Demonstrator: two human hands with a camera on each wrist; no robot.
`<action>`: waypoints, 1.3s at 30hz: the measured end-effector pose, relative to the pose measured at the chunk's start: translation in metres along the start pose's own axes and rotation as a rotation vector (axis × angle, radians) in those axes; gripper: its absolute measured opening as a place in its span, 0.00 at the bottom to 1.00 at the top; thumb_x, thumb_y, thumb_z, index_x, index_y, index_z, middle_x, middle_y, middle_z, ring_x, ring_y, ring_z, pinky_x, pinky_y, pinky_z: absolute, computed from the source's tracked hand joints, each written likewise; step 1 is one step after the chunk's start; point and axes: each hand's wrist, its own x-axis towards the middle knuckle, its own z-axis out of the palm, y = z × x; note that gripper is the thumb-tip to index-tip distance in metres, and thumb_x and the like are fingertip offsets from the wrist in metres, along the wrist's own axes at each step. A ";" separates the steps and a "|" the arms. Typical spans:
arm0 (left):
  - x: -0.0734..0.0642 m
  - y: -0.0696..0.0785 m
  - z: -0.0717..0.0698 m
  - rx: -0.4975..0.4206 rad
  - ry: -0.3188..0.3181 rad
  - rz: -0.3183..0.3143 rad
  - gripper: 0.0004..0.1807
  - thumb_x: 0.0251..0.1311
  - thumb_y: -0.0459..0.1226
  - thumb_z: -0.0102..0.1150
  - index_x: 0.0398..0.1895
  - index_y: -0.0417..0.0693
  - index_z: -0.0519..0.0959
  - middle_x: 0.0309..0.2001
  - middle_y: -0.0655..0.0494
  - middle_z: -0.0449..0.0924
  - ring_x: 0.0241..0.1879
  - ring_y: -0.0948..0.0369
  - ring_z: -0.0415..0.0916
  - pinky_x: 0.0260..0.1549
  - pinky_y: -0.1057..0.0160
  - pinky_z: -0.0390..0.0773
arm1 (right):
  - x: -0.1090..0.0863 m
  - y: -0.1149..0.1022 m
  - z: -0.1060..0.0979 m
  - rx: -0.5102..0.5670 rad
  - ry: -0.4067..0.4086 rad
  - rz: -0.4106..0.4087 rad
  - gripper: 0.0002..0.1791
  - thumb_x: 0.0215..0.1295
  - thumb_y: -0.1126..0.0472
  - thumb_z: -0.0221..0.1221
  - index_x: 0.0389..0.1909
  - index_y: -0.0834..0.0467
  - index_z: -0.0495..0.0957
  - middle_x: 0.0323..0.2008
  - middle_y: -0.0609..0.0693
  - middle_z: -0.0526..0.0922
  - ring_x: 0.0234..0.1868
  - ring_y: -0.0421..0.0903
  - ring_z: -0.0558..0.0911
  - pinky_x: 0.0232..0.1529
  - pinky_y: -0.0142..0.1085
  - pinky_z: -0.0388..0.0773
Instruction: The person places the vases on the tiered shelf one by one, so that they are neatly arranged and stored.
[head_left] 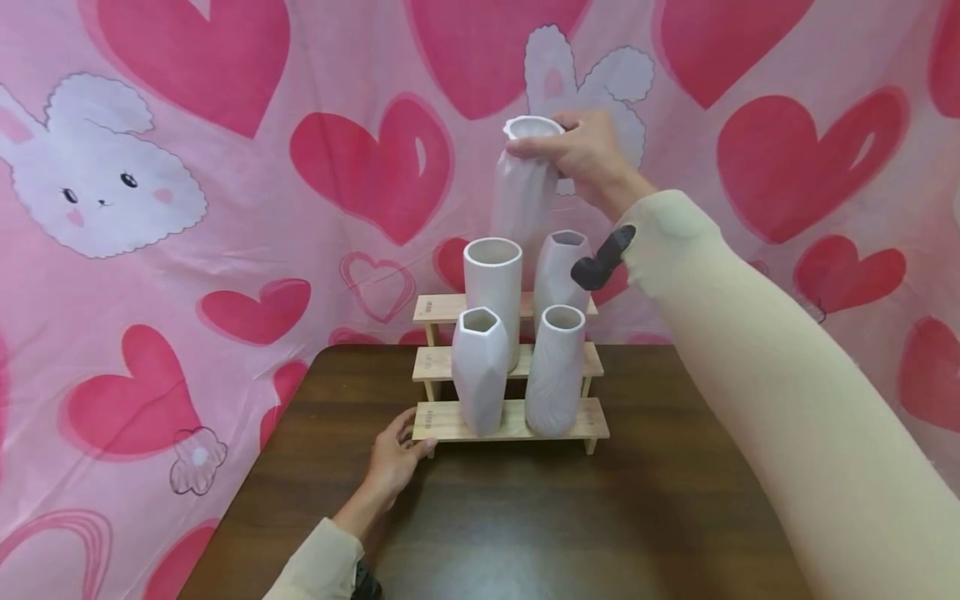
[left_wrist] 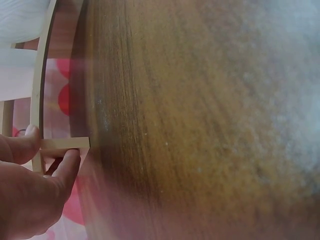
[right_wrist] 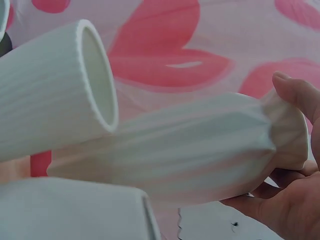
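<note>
A white fluted vase (head_left: 521, 196) (right_wrist: 185, 145) is gripped at its neck by my right hand (head_left: 588, 154) (right_wrist: 290, 195), thumb near the wavy rim. It is upright behind the other vases; its base is hidden in the head view, so I cannot tell whether it touches the top step. My left hand (head_left: 395, 458) (left_wrist: 35, 190) holds the left front corner of a three-step wooden stand (head_left: 442, 421), its fingers by the stand's leg (left_wrist: 65, 143). On the lowest step are a faceted vase (head_left: 480, 375) and a round textured vase (head_left: 555, 375).
Behind these rise a ribbed cylindrical vase (head_left: 492, 287) (right_wrist: 55, 90) and another faceted vase (head_left: 558, 271). The stand is on a dark wooden table (head_left: 517, 517). Just behind the table hangs a pink cloth (head_left: 360, 50) with hearts and rabbits.
</note>
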 end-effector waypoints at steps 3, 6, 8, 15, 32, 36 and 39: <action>0.001 -0.001 0.001 0.003 0.003 0.008 0.33 0.60 0.29 0.62 0.69 0.40 0.63 0.56 0.37 0.76 0.56 0.45 0.74 0.46 0.57 0.78 | 0.001 0.004 0.005 -0.047 -0.009 0.029 0.35 0.38 0.52 0.79 0.51 0.57 0.81 0.47 0.53 0.79 0.45 0.48 0.77 0.51 0.42 0.76; 0.001 -0.001 0.002 -0.004 0.001 0.010 0.33 0.60 0.29 0.62 0.68 0.40 0.64 0.56 0.37 0.76 0.56 0.45 0.74 0.47 0.57 0.78 | 0.000 0.008 0.009 -0.111 -0.018 0.072 0.37 0.40 0.48 0.78 0.54 0.54 0.78 0.50 0.51 0.77 0.48 0.48 0.76 0.52 0.42 0.75; 0.001 -0.002 0.002 -0.001 0.002 0.010 0.33 0.59 0.29 0.62 0.68 0.40 0.64 0.56 0.37 0.76 0.56 0.44 0.74 0.48 0.56 0.78 | 0.000 0.011 0.010 -0.139 -0.026 0.095 0.38 0.41 0.47 0.77 0.56 0.53 0.77 0.51 0.51 0.76 0.49 0.48 0.75 0.53 0.42 0.74; 0.002 -0.002 0.002 0.004 0.012 0.024 0.33 0.58 0.29 0.63 0.68 0.40 0.65 0.55 0.38 0.77 0.55 0.46 0.75 0.46 0.58 0.78 | 0.002 0.020 0.017 -0.132 -0.031 0.135 0.41 0.40 0.47 0.77 0.58 0.53 0.74 0.51 0.52 0.76 0.50 0.49 0.76 0.52 0.43 0.75; -0.002 0.000 0.002 -0.007 -0.011 0.006 0.33 0.59 0.28 0.63 0.68 0.40 0.65 0.54 0.38 0.77 0.52 0.48 0.77 0.43 0.59 0.79 | 0.002 0.035 0.023 -0.283 -0.062 0.247 0.43 0.40 0.39 0.75 0.57 0.49 0.70 0.52 0.48 0.75 0.52 0.49 0.75 0.56 0.52 0.68; -0.002 0.000 0.001 0.006 -0.007 0.011 0.33 0.58 0.29 0.63 0.68 0.40 0.65 0.54 0.38 0.77 0.52 0.47 0.77 0.44 0.58 0.79 | 0.003 0.036 0.024 -0.270 -0.073 0.229 0.42 0.42 0.41 0.75 0.59 0.51 0.71 0.52 0.49 0.75 0.51 0.50 0.75 0.56 0.48 0.70; -0.002 0.000 0.000 0.011 -0.005 0.018 0.33 0.59 0.29 0.63 0.68 0.40 0.65 0.54 0.37 0.77 0.53 0.46 0.76 0.44 0.57 0.79 | 0.005 0.035 0.025 -0.268 -0.094 0.208 0.41 0.43 0.41 0.74 0.58 0.52 0.71 0.52 0.50 0.75 0.51 0.50 0.75 0.55 0.45 0.71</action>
